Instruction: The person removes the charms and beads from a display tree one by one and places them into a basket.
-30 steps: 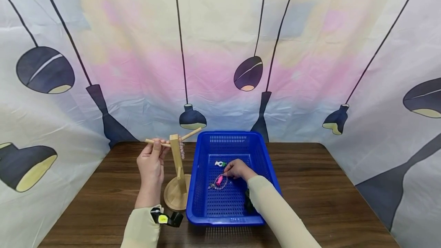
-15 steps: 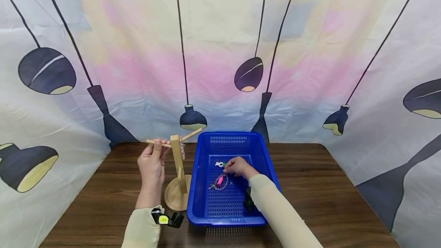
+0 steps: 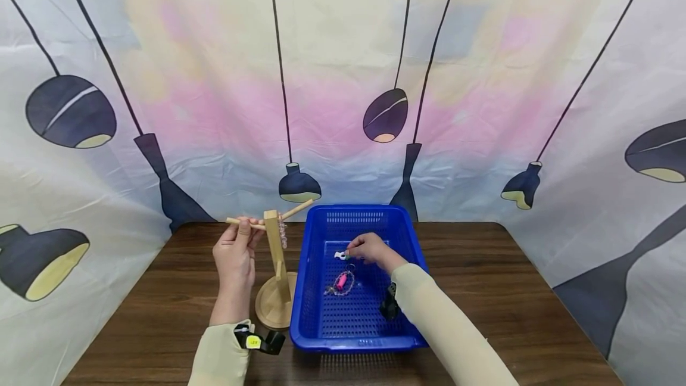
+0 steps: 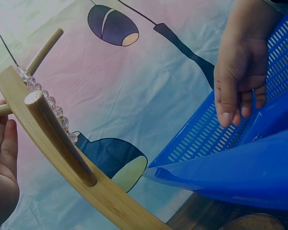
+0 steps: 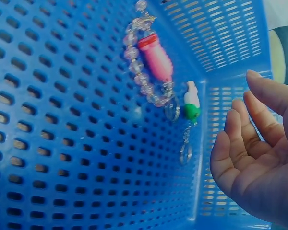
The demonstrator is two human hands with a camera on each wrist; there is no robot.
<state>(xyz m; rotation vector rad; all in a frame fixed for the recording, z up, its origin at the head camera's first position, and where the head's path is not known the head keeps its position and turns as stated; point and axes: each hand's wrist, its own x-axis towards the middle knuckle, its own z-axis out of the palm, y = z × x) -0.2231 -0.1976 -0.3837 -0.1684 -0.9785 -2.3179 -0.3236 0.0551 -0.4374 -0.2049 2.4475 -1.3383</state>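
Keychains [image 5: 156, 60] in blue basket [image 3: 332, 345], unreadable yellow wrist label [image 3: 253, 342]

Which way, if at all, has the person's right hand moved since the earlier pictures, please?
Yes, slightly: in the head view, the right hand has shifted toward the far rim of the blue basket, away from the pink charm.

The table [image 3: 482, 290] bears a stand [image 3: 274, 240], left, and a basket [image 3: 343, 345], right; a bracelet [image 4: 51, 101] is on the stand's right peg [image 3: 300, 208]. In the basket lie another bracelet [image 5: 136, 67], a keychain [image 5: 156, 58] (inside that loop) and, behind, a second keychain [image 5: 192, 110].
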